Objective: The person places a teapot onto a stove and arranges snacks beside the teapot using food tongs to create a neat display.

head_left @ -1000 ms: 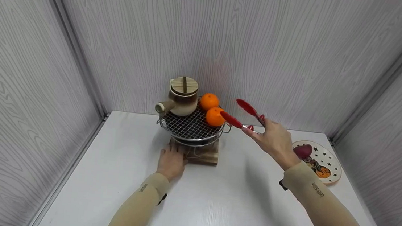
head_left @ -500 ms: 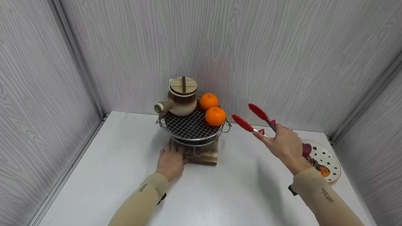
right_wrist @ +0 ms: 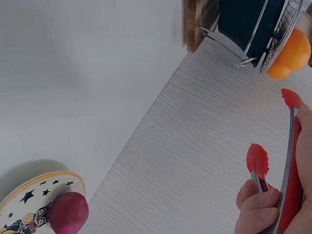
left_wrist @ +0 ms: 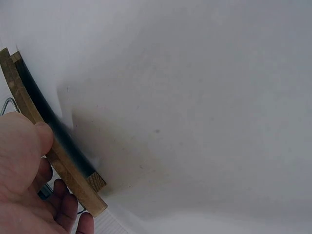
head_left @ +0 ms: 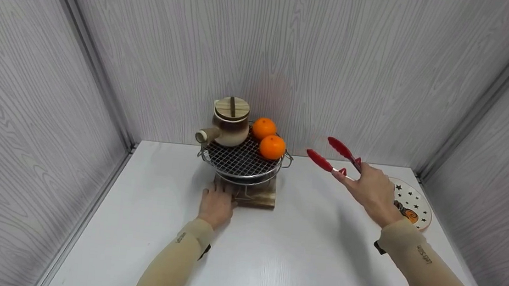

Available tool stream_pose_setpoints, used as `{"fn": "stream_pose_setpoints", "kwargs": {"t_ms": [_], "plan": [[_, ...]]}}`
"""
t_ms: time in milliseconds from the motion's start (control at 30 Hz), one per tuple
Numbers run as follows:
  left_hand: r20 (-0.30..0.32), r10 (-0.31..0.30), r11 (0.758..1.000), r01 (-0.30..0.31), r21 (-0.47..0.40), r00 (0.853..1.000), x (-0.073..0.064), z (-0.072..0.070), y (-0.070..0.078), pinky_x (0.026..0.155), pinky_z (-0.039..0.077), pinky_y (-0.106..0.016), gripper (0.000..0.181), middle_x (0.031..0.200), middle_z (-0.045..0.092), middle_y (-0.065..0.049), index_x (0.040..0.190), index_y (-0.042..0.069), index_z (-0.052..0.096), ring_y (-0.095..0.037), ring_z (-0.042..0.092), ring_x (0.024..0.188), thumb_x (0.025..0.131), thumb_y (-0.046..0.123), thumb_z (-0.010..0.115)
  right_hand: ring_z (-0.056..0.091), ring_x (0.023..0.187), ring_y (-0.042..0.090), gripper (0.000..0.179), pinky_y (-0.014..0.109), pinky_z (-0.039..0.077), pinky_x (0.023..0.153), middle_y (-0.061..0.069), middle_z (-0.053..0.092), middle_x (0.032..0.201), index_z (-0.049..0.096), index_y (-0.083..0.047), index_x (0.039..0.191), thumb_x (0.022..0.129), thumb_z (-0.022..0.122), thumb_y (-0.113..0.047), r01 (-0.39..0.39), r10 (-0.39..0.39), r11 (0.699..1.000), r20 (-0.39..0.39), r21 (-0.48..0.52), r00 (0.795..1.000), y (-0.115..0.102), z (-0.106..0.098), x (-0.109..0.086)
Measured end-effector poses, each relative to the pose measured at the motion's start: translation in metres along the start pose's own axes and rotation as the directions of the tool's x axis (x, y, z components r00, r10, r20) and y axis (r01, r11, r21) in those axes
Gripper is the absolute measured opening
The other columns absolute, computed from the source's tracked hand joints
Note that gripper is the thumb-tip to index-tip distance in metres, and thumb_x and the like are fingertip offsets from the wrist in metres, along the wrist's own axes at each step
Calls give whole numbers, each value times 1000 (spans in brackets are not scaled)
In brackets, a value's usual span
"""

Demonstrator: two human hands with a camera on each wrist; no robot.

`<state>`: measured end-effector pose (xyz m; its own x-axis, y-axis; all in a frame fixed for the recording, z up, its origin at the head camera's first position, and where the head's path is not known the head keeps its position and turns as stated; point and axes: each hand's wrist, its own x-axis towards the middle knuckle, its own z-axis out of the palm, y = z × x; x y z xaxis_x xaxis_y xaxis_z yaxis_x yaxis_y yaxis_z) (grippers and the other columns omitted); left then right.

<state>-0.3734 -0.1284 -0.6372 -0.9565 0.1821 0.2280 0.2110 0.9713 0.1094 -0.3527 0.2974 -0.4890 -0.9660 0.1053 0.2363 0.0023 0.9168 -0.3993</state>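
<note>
In the head view my right hand [head_left: 374, 190] grips red-tipped tongs [head_left: 320, 160] in the air, right of the grill. The tongs' arms are spread, with nothing between the tips. My left hand [head_left: 217, 206] holds the front left corner of a wooden board [head_left: 256, 201]; the left wrist view shows the thumb [left_wrist: 45, 137] against its edge and fingers curled at its side. On the board stands a small grill with a round wire mesh [head_left: 241, 162]. Two oranges, one nearer [head_left: 272, 148] and one behind [head_left: 264, 128], sit on the mesh beside a side-handled teapot [head_left: 232, 134] with a wooden lid.
A star-patterned plate [head_left: 419, 203] lies at the right, partly behind the right hand. On it, the right wrist view shows a roundish purple-red item [right_wrist: 69, 213]. Grey wood-grain walls [head_left: 263, 47] enclose the white table [head_left: 271, 264] at back and sides.
My right hand has moved right and slightly nearer, carrying the spread tongs away from the oranges toward the plate. The left hand, grill, oranges and teapot stay in place.
</note>
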Motion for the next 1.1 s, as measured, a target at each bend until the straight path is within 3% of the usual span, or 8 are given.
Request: {"fn": "stream_pose_setpoints", "kwargs": {"t_ms": [267, 467, 700, 933, 1100], "plan": [[11, -17, 1000, 17, -13, 1000, -1, 1, 0, 110, 54, -63, 69, 167, 49, -32, 158, 2, 54, -49, 57, 141, 107, 42, 75, 57, 70, 25, 106, 33, 39, 54, 16, 73, 86, 70, 2, 124, 87, 62, -97, -7, 7, 1000, 7, -1, 1000, 21, -3, -6], [-11, -12, 1000, 12, -24, 1000, -2, 0, 1, 107, 54, -63, 69, 165, 49, -34, 156, 0, 55, -50, 58, 137, 105, 41, 77, 61, 72, 28, 107, 34, 43, 55, 23, 77, 96, 67, 5, 131, 90, 62, -94, -47, 47, 999, 6, -18, 999, 34, -2, -9], [-5, -6, 1000, 6, -5, 1000, -1, 0, 0, 108, 55, -62, 73, 165, 49, -34, 159, -1, 52, -50, 59, 137, 105, 41, 77, 66, 79, 31, 94, 37, 46, 62, 19, 78, 98, 69, -1, 116, 92, 63, -92, -87, 87, 996, 29, -4, 996, 49, -1, -17], [3, -10, 1000, 10, -11, 1000, -1, -2, 1, 108, 55, -63, 69, 163, 51, -34, 156, 0, 54, -49, 58, 136, 106, 41, 77, 71, 93, 36, 94, 45, 50, 73, 20, 81, 112, 72, -3, 123, 94, 59, -91, -114, 113, 993, 64, 24, 992, 63, 1, -21], [7, -15, 1000, 15, -22, 1000, -2, -6, 3, 109, 54, -63, 68, 164, 50, -34, 155, 0, 55, -49, 58, 137, 106, 39, 77, 77, 99, 42, 100, 54, 57, 74, 25, 82, 118, 72, 1, 129, 94, 59, -92, -97, 98, 995, 52, -11, 994, 74, 1, -22]]}}
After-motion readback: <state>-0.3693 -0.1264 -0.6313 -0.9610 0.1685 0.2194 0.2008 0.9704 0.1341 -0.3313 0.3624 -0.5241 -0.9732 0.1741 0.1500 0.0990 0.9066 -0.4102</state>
